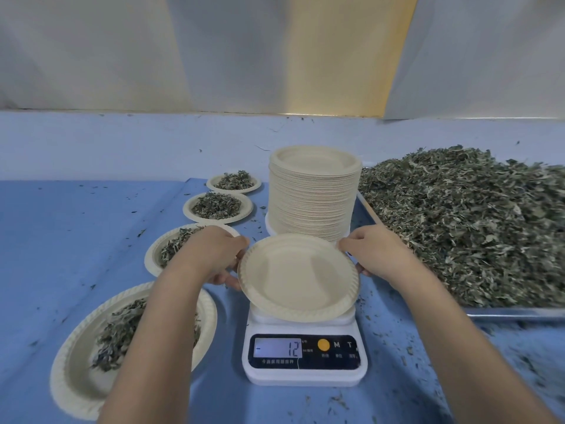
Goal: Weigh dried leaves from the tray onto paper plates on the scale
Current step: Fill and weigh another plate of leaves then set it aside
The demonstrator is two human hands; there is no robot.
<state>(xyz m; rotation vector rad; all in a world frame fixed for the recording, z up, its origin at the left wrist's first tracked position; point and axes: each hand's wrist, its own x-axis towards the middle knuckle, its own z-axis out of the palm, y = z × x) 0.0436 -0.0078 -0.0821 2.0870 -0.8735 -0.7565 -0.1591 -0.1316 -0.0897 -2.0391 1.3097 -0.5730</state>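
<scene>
An empty cream paper plate (298,275) is held tilted just above the white digital scale (304,370), whose display reads minus 12. My left hand (214,255) grips the plate's left rim and my right hand (371,255) grips its right rim. A large heap of dried green leaves (470,221) fills a metal tray (516,313) at the right. A tall stack of empty paper plates (315,194) stands behind the scale.
Several paper plates with leaf portions line the left side, from the nearest plate (76,362) to the farthest one (234,182). Leaf crumbs are scattered over the blue table cover (61,240). A pale wall rises behind the table.
</scene>
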